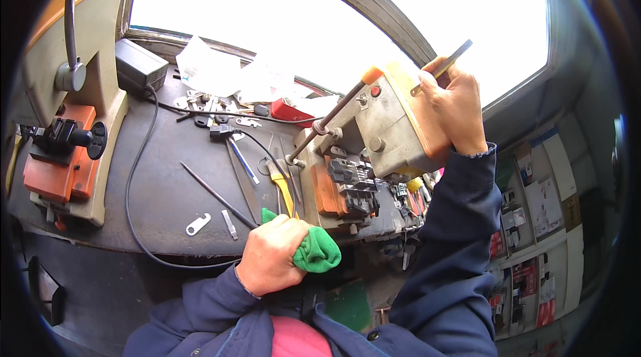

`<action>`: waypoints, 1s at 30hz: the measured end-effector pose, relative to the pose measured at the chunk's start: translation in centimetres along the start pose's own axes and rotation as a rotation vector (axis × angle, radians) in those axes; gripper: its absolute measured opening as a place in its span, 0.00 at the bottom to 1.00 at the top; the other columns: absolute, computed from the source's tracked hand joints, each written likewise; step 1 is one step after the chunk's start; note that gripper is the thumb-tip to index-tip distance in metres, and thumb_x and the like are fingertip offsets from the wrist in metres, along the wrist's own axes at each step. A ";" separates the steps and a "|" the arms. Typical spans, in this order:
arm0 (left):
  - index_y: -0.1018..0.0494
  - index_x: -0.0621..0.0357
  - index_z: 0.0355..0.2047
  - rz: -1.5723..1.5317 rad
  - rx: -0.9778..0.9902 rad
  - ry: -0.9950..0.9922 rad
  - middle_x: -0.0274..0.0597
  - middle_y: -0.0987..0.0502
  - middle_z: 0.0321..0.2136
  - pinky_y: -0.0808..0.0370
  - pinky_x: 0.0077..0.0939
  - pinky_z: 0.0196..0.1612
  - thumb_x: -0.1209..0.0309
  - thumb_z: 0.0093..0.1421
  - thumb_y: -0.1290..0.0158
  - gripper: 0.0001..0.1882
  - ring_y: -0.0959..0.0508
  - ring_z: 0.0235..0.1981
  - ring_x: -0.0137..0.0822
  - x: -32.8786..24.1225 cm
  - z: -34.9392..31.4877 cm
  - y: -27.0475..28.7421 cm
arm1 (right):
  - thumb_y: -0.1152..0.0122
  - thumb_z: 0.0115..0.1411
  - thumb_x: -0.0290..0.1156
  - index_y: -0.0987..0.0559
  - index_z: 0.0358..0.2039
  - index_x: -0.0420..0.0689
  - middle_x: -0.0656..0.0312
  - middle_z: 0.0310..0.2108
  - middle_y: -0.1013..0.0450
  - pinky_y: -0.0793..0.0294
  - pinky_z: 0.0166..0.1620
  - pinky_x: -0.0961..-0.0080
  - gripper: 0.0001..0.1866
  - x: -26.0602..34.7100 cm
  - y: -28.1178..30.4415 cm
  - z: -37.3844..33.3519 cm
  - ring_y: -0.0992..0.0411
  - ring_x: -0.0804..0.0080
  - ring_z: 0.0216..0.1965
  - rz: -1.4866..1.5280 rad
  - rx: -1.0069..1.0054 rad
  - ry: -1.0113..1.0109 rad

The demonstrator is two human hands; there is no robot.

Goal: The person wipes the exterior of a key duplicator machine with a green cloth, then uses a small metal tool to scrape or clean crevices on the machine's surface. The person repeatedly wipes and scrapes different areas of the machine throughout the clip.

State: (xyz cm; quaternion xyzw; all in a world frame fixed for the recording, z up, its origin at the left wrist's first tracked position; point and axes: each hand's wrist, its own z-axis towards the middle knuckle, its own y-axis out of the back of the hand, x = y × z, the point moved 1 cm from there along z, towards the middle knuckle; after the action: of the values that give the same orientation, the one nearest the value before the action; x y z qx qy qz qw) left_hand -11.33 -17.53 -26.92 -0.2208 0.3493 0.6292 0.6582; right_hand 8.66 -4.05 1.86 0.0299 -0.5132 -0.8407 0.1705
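Observation:
My left hand (272,255) is closed round a bunched green cloth (317,250) at the front edge of the dark workbench. My right hand (455,100) is raised at the upper right, its thumb and fingers pinching a slim, flat tool with a dark end and a yellowish part (452,60); its exact kind is unclear. That hand is by the orange top of a key cutting machine (394,127). Below its grey housing are the machine's clamps (350,177). Just beyond my left hand, a yellow-handled brush (280,183) lies on the bench.
Another key machine (100,110) with a lever stands at the left. A black cable (129,203) loops across the bench (200,187). Several keys (207,107), a grey box (140,63) and a red box (290,110) lie toward the window. A flat metal piece (197,224) is near the front edge.

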 end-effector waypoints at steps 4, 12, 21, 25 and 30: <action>0.21 0.57 0.39 0.008 0.011 -0.003 0.45 0.20 0.32 0.21 0.41 0.40 0.73 0.49 0.33 0.16 0.19 0.35 0.50 0.0 0.0 0.0 | 0.36 0.70 0.25 0.17 0.40 0.34 0.61 0.31 0.17 0.21 0.40 0.78 0.06 0.0 -0.1 0.2 0.20 0.79 0.33 0.034 0.080 -0.019; 0.21 0.57 0.38 0.018 0.015 -0.003 0.45 0.20 0.32 0.21 0.41 0.40 0.73 0.48 0.33 0.16 0.19 0.35 0.50 0.0 0.0 0.0 | 0.35 0.71 0.27 0.17 0.39 0.34 0.61 0.31 0.17 0.22 0.40 0.78 0.08 -0.2 -0.1 0.1 0.22 0.80 0.33 0.045 0.016 -0.025; 0.21 0.56 0.39 -0.004 0.000 0.004 0.44 0.20 0.31 0.21 0.41 0.39 0.74 0.48 0.33 0.16 0.19 0.35 0.50 -0.1 0.1 0.1 | 0.34 0.70 0.28 0.17 0.39 0.34 0.62 0.31 0.17 0.23 0.39 0.78 0.08 -0.1 0.0 0.0 0.23 0.81 0.32 0.038 0.045 0.000; 0.21 0.56 0.39 0.003 0.008 0.004 0.44 0.20 0.31 0.21 0.42 0.39 0.74 0.48 0.32 0.16 0.19 0.35 0.50 -0.1 0.0 0.0 | 0.34 0.70 0.28 0.16 0.38 0.34 0.63 0.30 0.18 0.23 0.38 0.78 0.08 0.1 0.0 0.1 0.24 0.81 0.32 -0.031 0.044 -0.017; 0.22 0.56 0.38 0.024 0.005 -0.004 0.44 0.21 0.31 0.21 0.43 0.38 0.73 0.48 0.32 0.15 0.20 0.34 0.51 0.0 0.1 -0.1 | 0.33 0.70 0.26 0.15 0.39 0.34 0.62 0.30 0.18 0.24 0.38 0.79 0.07 0.3 0.1 -0.6 0.22 0.80 0.32 0.054 -0.069 -0.010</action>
State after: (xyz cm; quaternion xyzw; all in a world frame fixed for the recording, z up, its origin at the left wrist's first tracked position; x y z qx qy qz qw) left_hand -11.17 -17.49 -26.88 -0.2139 0.3521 0.6366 0.6519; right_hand 8.56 -4.74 1.71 0.0058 -0.4853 -0.8531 0.1912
